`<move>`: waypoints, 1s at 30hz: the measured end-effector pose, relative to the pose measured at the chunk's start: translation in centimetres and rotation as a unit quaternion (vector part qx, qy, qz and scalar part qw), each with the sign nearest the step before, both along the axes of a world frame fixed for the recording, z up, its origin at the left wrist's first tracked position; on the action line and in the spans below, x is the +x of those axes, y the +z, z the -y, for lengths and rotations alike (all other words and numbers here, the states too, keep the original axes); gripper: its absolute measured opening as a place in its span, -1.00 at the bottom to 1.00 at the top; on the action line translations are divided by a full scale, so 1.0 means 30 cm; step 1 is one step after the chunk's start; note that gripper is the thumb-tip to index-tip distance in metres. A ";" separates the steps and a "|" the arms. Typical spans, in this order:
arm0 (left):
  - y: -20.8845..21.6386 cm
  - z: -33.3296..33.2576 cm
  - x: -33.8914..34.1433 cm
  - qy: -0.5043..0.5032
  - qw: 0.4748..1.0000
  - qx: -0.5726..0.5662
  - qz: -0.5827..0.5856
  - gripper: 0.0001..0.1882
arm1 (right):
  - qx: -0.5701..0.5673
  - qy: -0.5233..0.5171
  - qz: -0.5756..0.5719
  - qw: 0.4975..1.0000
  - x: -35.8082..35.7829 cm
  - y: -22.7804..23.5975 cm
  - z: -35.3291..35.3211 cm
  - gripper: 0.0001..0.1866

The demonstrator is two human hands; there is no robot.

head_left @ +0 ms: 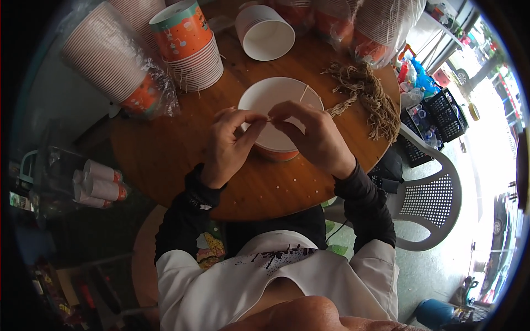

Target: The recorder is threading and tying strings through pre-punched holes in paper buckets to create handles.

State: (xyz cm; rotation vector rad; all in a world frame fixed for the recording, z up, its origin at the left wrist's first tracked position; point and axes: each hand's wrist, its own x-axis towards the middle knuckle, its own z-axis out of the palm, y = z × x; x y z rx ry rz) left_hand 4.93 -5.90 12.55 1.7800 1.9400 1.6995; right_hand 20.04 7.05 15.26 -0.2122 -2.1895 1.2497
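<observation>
Left hand (225, 144) and right hand (320, 142) both pinched narrow, tips meeting above the upright paper bucket (279, 96), can't tell on what; loose string bit (305, 92) sits at bucket's far-right rim, right hand's nearer.

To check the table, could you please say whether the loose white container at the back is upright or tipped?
Tipped: the white container lies on its side, mouth facing the camera.

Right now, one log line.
left hand: pinching | right hand: pinching, close to left | held item, if any: unclear | below: open tub | right of tub: string bundle
</observation>
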 end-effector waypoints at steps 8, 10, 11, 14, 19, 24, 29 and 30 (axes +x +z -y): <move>0.033 -0.002 0.048 -0.004 0.996 -0.089 -0.001 -0.93 | 0.464 -0.105 -0.076 0.876 0.039 0.064 -0.090 -0.84; 0.030 -0.012 0.047 -0.002 0.997 -0.066 -0.030 -0.94 | 0.443 -0.132 -0.067 0.884 0.045 0.066 -0.128 -0.85; 0.028 -0.016 0.044 0.003 0.997 -0.042 -0.058 -0.94 | 0.421 -0.156 -0.058 0.892 0.049 0.067 -0.153 -0.86; 0.026 -0.020 0.036 -0.030 0.995 -0.007 -0.098 -0.93 | 0.263 -0.204 -0.091 0.938 0.059 0.051 -0.257 -0.94; 0.003 -0.021 0.025 -0.060 0.989 -0.054 -0.124 -0.91 | 0.293 -0.257 -0.063 0.919 0.078 -0.018 -0.305 -0.93; -0.008 -0.029 0.055 -0.062 0.980 -0.090 -0.167 -0.87 | 0.128 -0.200 -0.096 0.967 0.080 -0.065 -0.346 -0.92; -0.020 -0.048 0.057 -0.036 0.964 -0.033 -0.263 -0.82 | 0.084 -0.157 -0.088 0.980 0.133 -0.133 -0.397 -0.89; -0.019 -0.047 0.056 -0.036 0.963 -0.033 -0.264 -0.82 | 0.133 -0.145 -0.095 0.976 0.147 -0.158 -0.411 -0.89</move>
